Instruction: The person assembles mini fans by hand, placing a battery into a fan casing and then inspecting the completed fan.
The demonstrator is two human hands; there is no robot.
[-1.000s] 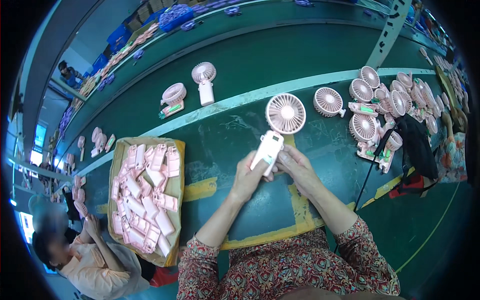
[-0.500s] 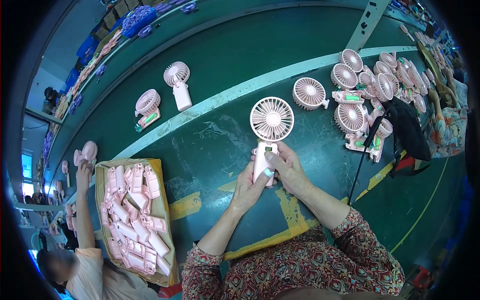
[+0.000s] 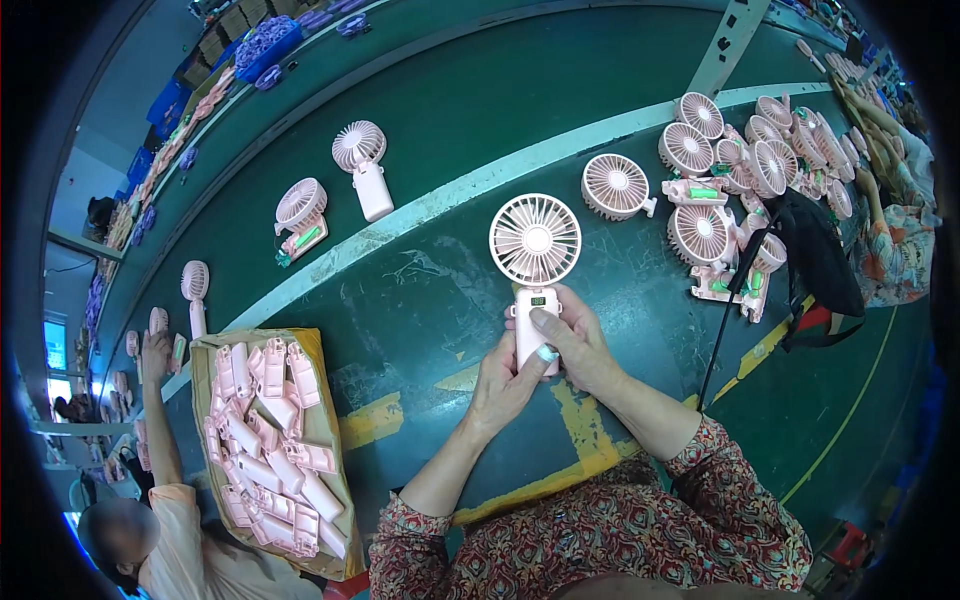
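Both my hands hold a pink handheld fan (image 3: 536, 240) upright above the bench, its round grille pointing away from me. My left hand (image 3: 503, 388) wraps the lower left of the handle, with a pale covering on the thumb tip. Around the handle's right side curls my right hand (image 3: 578, 340), its thumb pressed on the front just below a small dark display. The fingers behind the handle are mostly hidden. Just right of the held fan, a loose fan head (image 3: 616, 187) lies on the bench.
A carton (image 3: 330, 440) of pink handle shells stands at my left. More fan heads and open handles with green cells (image 3: 704, 194) are heaped at right beside a black bag (image 3: 812, 258). Two fans (image 3: 372, 192) lie beyond the pale rail (image 3: 440, 207). A co-worker's hand (image 3: 156, 355) is at far left.
The held fan has come slightly nearer and turned more squarely to view, and its display shows lit. At far left, the co-worker's hand has moved away from a fan, which now stands apart.
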